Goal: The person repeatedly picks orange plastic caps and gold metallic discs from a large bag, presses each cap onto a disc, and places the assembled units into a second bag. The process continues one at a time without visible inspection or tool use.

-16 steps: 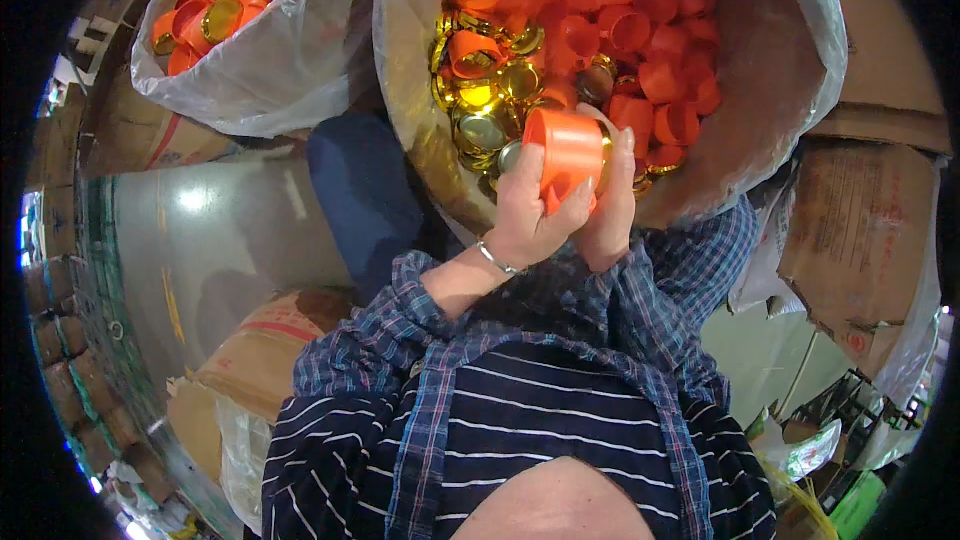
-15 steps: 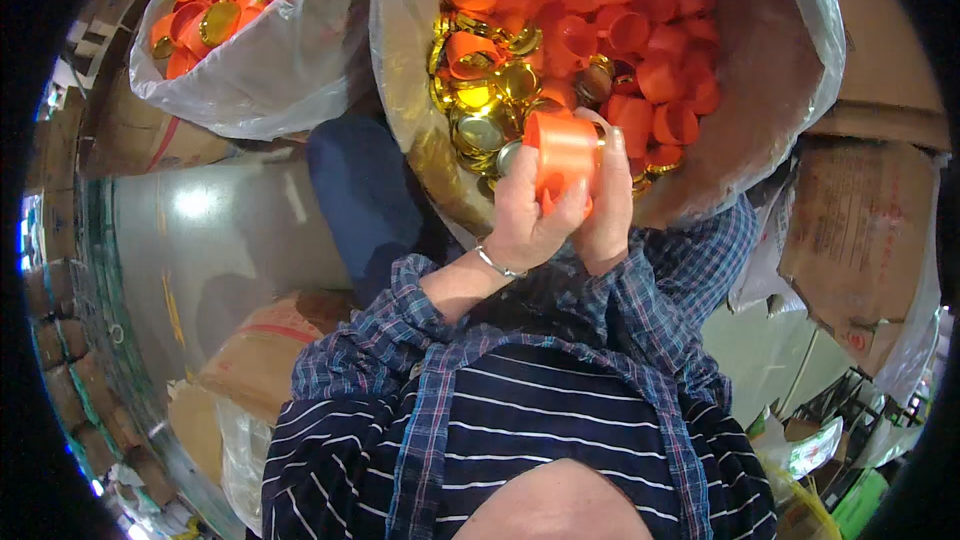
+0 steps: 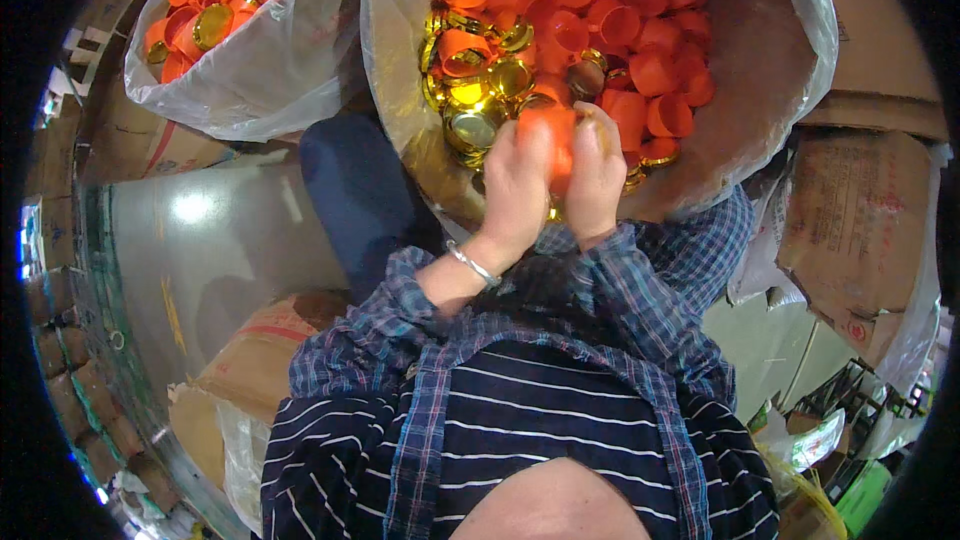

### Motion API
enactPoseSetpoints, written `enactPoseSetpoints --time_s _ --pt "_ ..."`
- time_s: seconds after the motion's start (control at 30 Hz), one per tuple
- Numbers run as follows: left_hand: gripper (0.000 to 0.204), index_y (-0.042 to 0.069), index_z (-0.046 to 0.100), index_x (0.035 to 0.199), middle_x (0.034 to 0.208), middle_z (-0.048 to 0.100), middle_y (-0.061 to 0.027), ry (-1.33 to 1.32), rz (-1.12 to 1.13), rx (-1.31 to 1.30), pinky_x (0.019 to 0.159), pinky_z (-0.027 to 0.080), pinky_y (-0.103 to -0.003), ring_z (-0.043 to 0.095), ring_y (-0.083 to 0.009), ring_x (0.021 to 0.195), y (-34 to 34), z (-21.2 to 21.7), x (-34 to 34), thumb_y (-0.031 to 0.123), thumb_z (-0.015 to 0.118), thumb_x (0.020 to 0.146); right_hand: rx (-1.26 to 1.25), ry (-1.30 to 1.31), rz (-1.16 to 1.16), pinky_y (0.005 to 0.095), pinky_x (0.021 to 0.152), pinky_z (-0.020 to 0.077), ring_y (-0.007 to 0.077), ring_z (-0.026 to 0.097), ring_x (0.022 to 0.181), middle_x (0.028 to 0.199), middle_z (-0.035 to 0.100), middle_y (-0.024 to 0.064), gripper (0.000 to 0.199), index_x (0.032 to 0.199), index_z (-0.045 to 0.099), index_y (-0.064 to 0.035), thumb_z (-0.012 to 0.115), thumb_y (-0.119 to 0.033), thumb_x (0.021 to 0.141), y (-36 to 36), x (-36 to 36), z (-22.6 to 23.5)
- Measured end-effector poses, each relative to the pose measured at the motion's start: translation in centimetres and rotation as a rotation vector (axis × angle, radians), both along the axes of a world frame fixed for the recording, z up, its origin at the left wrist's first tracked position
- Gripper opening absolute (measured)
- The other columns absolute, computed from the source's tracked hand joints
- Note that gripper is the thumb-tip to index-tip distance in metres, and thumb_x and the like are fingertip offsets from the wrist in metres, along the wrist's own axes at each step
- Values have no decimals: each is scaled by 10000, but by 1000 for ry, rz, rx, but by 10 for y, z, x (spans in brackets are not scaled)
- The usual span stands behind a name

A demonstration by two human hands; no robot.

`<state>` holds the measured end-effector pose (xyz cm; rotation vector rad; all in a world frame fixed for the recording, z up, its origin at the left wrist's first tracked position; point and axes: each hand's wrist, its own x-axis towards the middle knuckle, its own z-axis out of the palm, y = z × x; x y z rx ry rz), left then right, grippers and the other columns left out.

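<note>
Grey floor (image 3: 230,240) gleams near a translucent plastic sack (image 3: 790,70); left hand (image 3: 516,185) and right hand (image 3: 596,180) curl fingers round a blurred, probably cylindrical orange plastic cup (image 3: 558,135).

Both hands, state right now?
Left hand: closed, holding the orange piece from its left.
Right hand: closed, holding the same piece from its right.

orange cups (image 3: 653,72) crowd the bag (image 3: 765,75), leaving room at its right.
</note>
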<state>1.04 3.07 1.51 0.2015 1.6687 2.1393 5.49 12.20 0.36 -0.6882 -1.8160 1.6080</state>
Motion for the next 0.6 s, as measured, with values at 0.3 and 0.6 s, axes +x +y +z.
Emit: enactPoseSetpoints --time_s 0.3,0.6 --pt "378 -33 580 1158 978 667 -90 633 -16 -107 796 502 -336 652 -220 900 -1 3 6 303 533 991 -564 88 78 322 970 442 201 561 1124 1252 585 118 390 1258 563 22 497 -270 1009 -1 1 -5" --pt "343 21 628 1111 1045 647 -56 -519 89 396 868 510 -327 628 -174 947 -3 -12 -14 337 540 1012 384 146 163 374 952 460 294 583 1063 1171 619 171 367 1202 594 10 609 -229 924 13 -1 6"
